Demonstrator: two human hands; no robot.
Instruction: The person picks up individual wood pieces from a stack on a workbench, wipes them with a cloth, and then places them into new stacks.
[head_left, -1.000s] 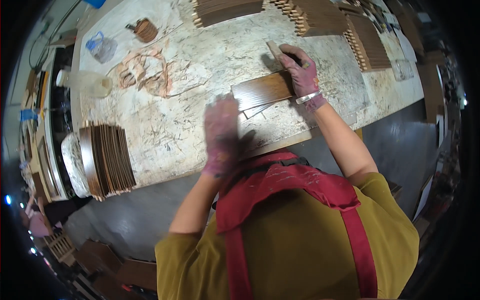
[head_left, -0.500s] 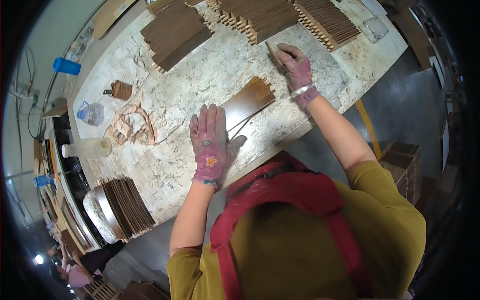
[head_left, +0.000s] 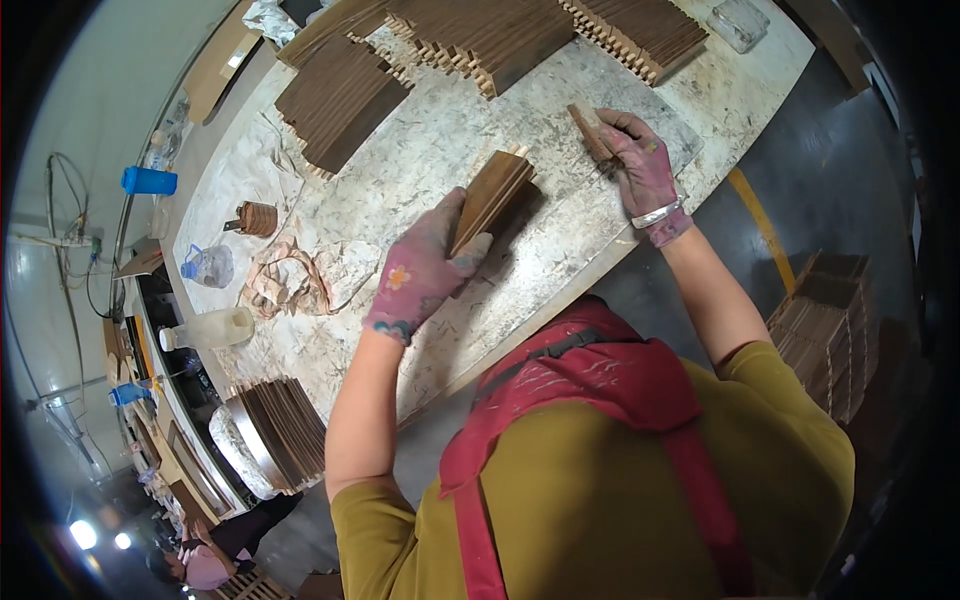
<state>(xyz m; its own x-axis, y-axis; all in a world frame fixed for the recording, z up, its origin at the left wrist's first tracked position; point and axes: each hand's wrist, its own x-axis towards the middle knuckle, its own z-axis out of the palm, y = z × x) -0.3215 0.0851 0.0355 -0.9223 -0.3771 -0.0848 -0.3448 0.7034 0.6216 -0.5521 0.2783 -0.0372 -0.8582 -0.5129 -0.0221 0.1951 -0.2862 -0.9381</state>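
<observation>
My left hand (head_left: 425,262), in a stained pink glove, is closed around a dark brown wooden slat (head_left: 492,195) with pale dowel pegs at its far end. The slat is tipped up on edge above the worktable (head_left: 590,235), and its grooved side shows. In my gloved right hand (head_left: 648,172) is a small flat brown block (head_left: 590,132), pinched between thumb and fingers. This block is held to the right of the slat, apart from it. Beyond my hands lie stacks of dowelled slats (head_left: 340,105), set side by side.
More slats (head_left: 285,425) stand in a row at the table's near left corner. Along the left lie a crumpled rag (head_left: 285,280), a cloudy bottle (head_left: 218,328), a blue-topped clear jug (head_left: 210,266) and a brown roll (head_left: 258,219). Another person (head_left: 205,565) is at lower left.
The slat lay flat under my spread left hand; now that hand grips it and has tipped it on edge. My right hand has moved right and nearer with the block.
</observation>
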